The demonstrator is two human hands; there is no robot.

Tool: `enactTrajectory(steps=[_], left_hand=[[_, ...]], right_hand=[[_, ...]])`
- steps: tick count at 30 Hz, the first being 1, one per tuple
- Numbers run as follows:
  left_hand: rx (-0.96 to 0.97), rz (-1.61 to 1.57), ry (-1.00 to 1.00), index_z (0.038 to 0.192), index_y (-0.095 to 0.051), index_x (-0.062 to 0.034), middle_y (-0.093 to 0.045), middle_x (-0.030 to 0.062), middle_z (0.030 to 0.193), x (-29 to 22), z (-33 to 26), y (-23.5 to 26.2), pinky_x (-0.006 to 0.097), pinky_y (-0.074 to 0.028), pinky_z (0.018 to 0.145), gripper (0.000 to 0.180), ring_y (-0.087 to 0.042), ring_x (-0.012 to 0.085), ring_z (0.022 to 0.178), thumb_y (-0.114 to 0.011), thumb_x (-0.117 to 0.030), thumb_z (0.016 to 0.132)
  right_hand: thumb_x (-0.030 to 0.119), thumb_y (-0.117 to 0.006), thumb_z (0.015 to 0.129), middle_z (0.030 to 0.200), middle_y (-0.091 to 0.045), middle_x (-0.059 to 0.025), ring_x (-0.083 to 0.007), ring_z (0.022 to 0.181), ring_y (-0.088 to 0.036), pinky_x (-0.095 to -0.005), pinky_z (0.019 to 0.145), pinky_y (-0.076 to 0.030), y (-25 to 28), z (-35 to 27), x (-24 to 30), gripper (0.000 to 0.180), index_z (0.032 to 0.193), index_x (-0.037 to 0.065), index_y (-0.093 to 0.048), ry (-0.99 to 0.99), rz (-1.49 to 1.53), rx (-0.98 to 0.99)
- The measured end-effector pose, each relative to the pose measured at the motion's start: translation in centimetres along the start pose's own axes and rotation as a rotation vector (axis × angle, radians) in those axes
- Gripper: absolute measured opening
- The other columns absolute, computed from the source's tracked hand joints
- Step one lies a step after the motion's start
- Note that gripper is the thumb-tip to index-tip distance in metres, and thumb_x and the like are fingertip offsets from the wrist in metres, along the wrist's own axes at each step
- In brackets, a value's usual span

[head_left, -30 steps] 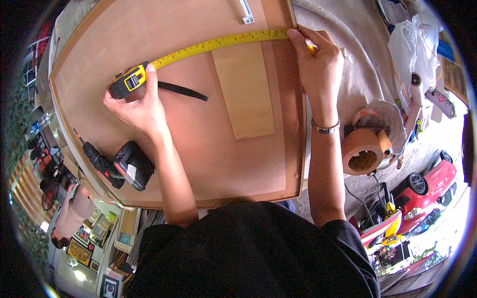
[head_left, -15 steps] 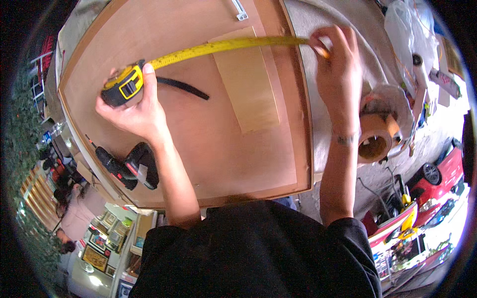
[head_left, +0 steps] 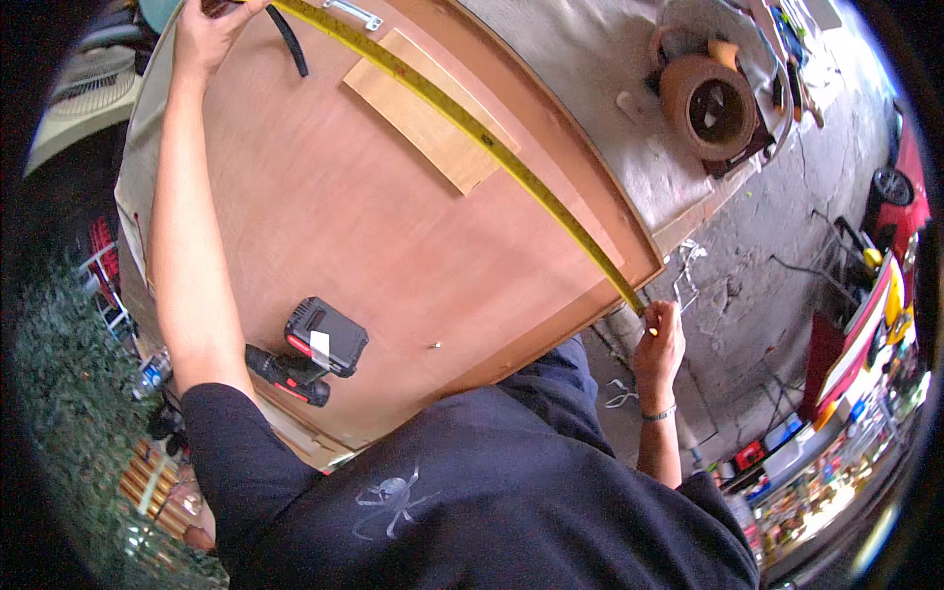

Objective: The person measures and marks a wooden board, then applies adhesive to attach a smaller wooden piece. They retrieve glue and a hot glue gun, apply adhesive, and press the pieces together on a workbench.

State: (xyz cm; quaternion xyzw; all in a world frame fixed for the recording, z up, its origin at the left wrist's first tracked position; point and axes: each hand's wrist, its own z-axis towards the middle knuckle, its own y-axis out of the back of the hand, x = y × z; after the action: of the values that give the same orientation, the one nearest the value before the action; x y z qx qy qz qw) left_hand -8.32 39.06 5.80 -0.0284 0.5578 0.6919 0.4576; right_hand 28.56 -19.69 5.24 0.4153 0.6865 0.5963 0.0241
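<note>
A yellow tape measure blade [head_left: 488, 140] runs slantwise over a large brown wooden panel [head_left: 295, 197], from the far left to the near right corner. My left hand [head_left: 205, 41] is closed around the tape measure at the far left; its case is mostly cut off by the picture's upper edge. My right hand [head_left: 661, 344] pinches the blade's free end just beyond the panel's near right corner. Beneath the blade lies a flat tan rectangular piece [head_left: 398, 84]. A short black strip [head_left: 291, 41] and a silver metal bracket [head_left: 354, 14] lie near the far end.
On the panel's near left lies a black cordless drill [head_left: 326, 336]; a small screw-like bit [head_left: 434, 345] is right of it. Beyond the right edge, a clay pot [head_left: 678, 98] stands on grey cloth. Dense green foliage [head_left: 69, 354] borders the left, a red car [head_left: 890, 202] the right.
My hands have moved apart, drawing out more blade. The left went farther away; the right came nearer to the panel's near right corner. My view has turned, so the panel appears rotated.
</note>
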Motion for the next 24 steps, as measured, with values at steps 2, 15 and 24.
enactTrajectory(steps=[2,15,24], left_hand=[[0.056,-0.036,0.006,0.123,-0.059,-0.0062,-0.062,0.0012,0.106,0.8,2.3,-2.2,0.031,-0.049,0.091,0.058,-0.059,0.0138,0.101,-0.087,-0.009,0.073],[0.082,-0.179,0.011,0.123,-0.063,-0.0001,-0.07,0.005,0.112,4.8,5.0,-4.1,0.028,-0.051,0.093,0.054,-0.065,0.0131,0.099,-0.088,-0.015,0.078],[0.019,-0.162,0.036,0.124,-0.062,0.0017,-0.069,0.0059,0.112,4.5,3.7,-5.4,0.027,-0.052,0.09,0.057,-0.065,0.0129,0.099,-0.089,-0.016,0.077]], right_hand=[[-0.013,-0.045,0.082,0.084,-0.057,-0.0143,-0.0327,0.08,-0.061,-0.0374,0.075,-0.05,-1.2,-0.4,0.6,0.023,0.098,0.001,-0.051,-0.064,0.014,-0.04],[0.002,-0.063,0.095,0.093,-0.059,-0.0139,-0.0262,0.077,-0.062,-0.0337,0.066,-0.053,-4.7,-0.6,3.6,0.009,0.101,0.003,-0.057,-0.115,0.222,-0.217],[0.001,-0.066,0.092,0.096,-0.058,-0.0142,-0.0265,0.082,-0.063,-0.0341,0.069,-0.058,-5.0,-0.4,3.6,0.014,0.103,0.002,-0.057,-0.096,0.234,-0.223]])
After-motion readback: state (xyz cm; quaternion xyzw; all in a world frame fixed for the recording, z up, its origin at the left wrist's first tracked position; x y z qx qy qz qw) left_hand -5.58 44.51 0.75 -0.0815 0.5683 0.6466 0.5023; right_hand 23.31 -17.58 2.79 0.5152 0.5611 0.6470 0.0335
